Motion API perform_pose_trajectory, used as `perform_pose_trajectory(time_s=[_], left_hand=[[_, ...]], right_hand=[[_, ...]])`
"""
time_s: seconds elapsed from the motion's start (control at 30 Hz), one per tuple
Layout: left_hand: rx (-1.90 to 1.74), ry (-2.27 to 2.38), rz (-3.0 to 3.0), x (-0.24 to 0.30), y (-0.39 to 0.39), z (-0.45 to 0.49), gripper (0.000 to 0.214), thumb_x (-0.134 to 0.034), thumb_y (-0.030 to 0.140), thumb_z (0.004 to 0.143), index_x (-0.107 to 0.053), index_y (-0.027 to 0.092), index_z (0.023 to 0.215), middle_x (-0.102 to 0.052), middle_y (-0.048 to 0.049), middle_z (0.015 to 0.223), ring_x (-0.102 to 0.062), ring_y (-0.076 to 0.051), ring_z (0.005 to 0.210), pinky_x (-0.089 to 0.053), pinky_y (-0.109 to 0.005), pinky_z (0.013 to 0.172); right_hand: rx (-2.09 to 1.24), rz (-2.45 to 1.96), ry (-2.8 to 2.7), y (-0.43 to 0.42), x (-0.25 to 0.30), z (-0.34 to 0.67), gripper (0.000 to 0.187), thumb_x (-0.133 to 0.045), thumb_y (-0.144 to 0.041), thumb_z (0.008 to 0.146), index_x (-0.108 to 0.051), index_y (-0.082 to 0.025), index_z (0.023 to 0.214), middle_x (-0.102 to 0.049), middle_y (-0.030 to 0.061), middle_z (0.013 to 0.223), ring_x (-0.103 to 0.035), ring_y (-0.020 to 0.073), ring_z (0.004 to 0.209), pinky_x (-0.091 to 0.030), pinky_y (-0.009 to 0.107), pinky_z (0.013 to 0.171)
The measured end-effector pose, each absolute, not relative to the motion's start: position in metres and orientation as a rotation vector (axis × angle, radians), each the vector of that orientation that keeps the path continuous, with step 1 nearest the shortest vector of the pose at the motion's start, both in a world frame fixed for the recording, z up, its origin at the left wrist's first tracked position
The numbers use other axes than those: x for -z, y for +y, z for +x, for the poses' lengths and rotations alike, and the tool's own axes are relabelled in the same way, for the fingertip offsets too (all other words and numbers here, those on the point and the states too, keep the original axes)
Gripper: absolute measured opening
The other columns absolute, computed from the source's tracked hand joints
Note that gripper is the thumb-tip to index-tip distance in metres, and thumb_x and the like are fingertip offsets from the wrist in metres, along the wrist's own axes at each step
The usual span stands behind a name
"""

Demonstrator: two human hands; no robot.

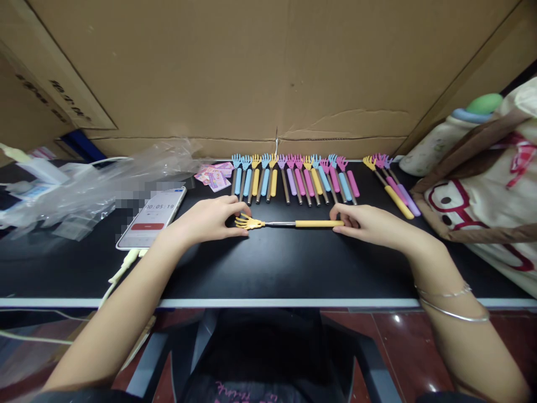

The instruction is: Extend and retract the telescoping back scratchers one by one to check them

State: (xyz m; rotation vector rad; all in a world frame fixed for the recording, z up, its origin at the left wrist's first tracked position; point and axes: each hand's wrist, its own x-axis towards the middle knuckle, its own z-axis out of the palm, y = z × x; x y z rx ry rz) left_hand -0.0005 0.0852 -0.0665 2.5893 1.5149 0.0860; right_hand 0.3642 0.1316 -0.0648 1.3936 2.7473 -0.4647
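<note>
A yellow back scratcher [319, 224], with a hand-shaped head and a metal rod, lies crosswise in front of me, low over the black desk. At its left end, my left hand [213, 219] has thumb and fingers closed around the tips of the yellow head. My right hand [363, 224] pinches the end of the yellow handle between thumb and fingers. Beyond my hands is a row of several back scratchers [300, 179] in blue, yellow, pink and purple, heads pointing away. A smaller group of back scratchers [392, 187] lies farther right, slightly slanted.
A phone [155, 218] showing a timer lies on the left, a cable plugged into it. Behind it are clear plastic bags [104, 184] and small pink cards [215, 176]. A cream bag [495, 184] and a bottle [436, 140] stand right. Cardboard [251, 73] walls the back.
</note>
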Motion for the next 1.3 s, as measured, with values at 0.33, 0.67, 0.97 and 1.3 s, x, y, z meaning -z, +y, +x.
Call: perform_pose_trajectory(time_s=[0.33, 0.67, 0.97, 1.3], left_hand=[[-0.093, 1.511, 2.598, 0.066, 0.085, 0.001, 0.035, -0.054, 0.051, 0.087, -0.056, 0.028, 0.114, -0.059, -0.0001, 0.107, -0.059, -0.019, 0.095, -0.042, -0.028, 0.079], [-0.096, 1.52, 2.605, 0.066, 0.084, 0.003, 0.032, -0.054, 0.047, 0.088, -0.056, 0.026, 0.112, -0.061, -0.0004, 0.109, -0.059, -0.019, 0.096, -0.042, -0.028, 0.077], [-0.122, 1.512, 2.624, 0.065, 0.082, 0.004, 0.039, -0.049, 0.053, 0.09, -0.058, 0.026, 0.117, -0.059, -0.0029, 0.112, -0.059, -0.02, 0.099, -0.044, -0.03, 0.083], [-0.239, 1.421, 2.881, 0.079, 0.08, 0.027, 0.023, -0.051, 0.038, 0.094, -0.058, 0.022, 0.109, -0.062, -0.004, 0.104, -0.058, -0.02, 0.098, -0.04, -0.031, 0.08]], right_hand=[[0.455, 1.409, 2.724, 0.13, 0.064, 0.363, 0.021, -0.049, -0.041, 0.087, -0.052, -0.022, 0.094, -0.056, -0.0018, 0.069, -0.052, 0.0136, 0.06, -0.031, 0.023, 0.054], [0.463, 1.423, 2.708, 0.13, 0.064, 0.363, 0.022, -0.049, -0.043, 0.087, -0.052, -0.022, 0.092, -0.057, -0.001, 0.069, -0.052, 0.0141, 0.06, -0.031, 0.024, 0.053], [0.369, 1.421, 2.748, 0.128, 0.064, 0.361, 0.023, -0.05, -0.043, 0.088, -0.054, -0.022, 0.096, -0.058, 0.0007, 0.075, -0.053, 0.016, 0.066, -0.035, 0.025, 0.057], [-0.247, 1.168, 3.082, 0.119, 0.071, 0.337, 0.023, -0.051, -0.034, 0.093, -0.062, -0.018, 0.105, -0.06, 0.0099, 0.099, -0.052, 0.025, 0.095, -0.043, 0.035, 0.078]])
